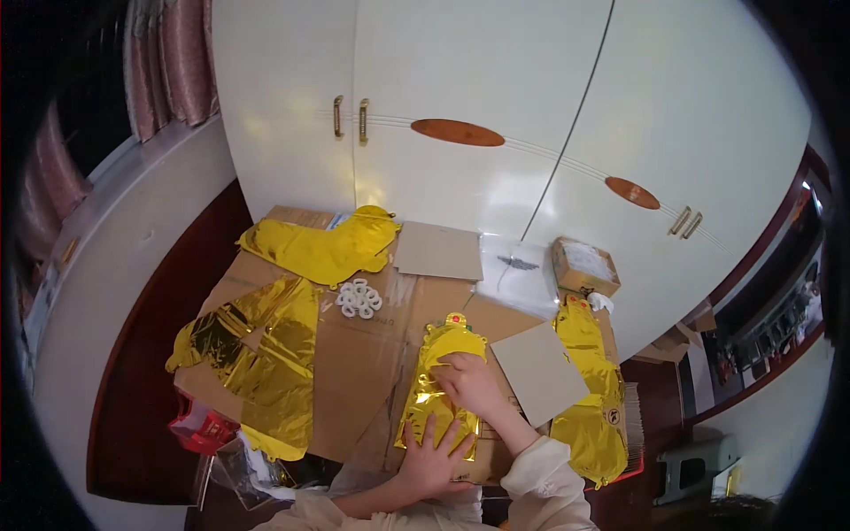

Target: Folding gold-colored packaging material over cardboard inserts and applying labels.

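A flat gold foil balloon [436,405] with a small red spot at its top end lies lengthwise in front of me on flattened cardboard [359,372]. My left hand [431,462] rests on its near end, fingers spread and pressed flat. Farther up the foil is my right hand [471,385], its fingers bent and drawn together at the balloon's surface; the fingertips seem to grip the foil. Just right of that hand lies a grey-beige card sheet [540,372].
More gold foil lies at the left [288,354], far left [310,248] and right [589,389]. White rings [359,299] form a cluster. Behind are another card sheet [438,250], a clear plastic bag [518,279], a small carton [584,267] and white cabinet doors [460,62].
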The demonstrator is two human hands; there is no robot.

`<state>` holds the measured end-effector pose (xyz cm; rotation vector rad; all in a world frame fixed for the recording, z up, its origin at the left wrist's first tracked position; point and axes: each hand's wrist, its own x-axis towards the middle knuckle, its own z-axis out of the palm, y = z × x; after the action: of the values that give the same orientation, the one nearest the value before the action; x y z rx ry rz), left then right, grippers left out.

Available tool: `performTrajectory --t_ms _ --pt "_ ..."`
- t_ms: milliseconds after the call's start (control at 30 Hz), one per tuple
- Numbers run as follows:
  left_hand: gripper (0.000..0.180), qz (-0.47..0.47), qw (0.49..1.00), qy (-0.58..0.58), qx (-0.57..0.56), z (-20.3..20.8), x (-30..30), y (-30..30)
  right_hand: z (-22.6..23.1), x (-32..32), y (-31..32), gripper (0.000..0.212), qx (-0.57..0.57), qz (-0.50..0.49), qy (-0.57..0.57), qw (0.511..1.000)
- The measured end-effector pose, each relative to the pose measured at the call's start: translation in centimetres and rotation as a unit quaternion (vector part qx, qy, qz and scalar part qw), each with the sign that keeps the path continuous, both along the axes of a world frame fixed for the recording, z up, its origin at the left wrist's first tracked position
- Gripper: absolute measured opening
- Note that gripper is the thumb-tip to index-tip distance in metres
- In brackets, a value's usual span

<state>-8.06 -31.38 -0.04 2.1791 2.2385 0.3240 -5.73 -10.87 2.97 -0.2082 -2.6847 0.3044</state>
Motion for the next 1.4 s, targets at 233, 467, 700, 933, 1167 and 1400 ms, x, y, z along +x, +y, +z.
performTrajectory --t_ms 233,467,700,933,1167,1400 --pt "0.091 -0.010 0.999 -0.014 -0.045 -0.1 -0.2 0.0 -3.3 -2.1 -0.7 0.028 0.000 0.056 -0.009 0.998" --pt "0.091 -0.010 0.998 -0.050 -0.024 -0.2 -0.4 0.0 -3.6 -2.6 -0.7 0.032 0.018 0.053 -0.017 0.998" --pt "0.093 0.000 0.998 -0.058 -0.027 -0.1 -0.3 -0.1 -4.0 -3.4 -1.4 0.031 -0.005 0.034 -0.006 0.999" --pt "0.090 0.001 0.997 -0.069 0.029 -0.6 -0.3 -0.2 -3.9 -3.5 -1.6 0.036 -0.014 0.032 0.017 0.999" --pt "0.076 -0.019 0.994 -0.067 0.080 0.6 -1.8 -1.9 -3.8 -3.5 -1.7 0.039 -0.011 0.029 0.025 0.999" --pt "0.068 0.028 0.996 -0.047 0.064 1.1 -3.5 -5.8 -3.7 -3.4 -1.7 0.036 -0.016 0.032 0.039 0.999"
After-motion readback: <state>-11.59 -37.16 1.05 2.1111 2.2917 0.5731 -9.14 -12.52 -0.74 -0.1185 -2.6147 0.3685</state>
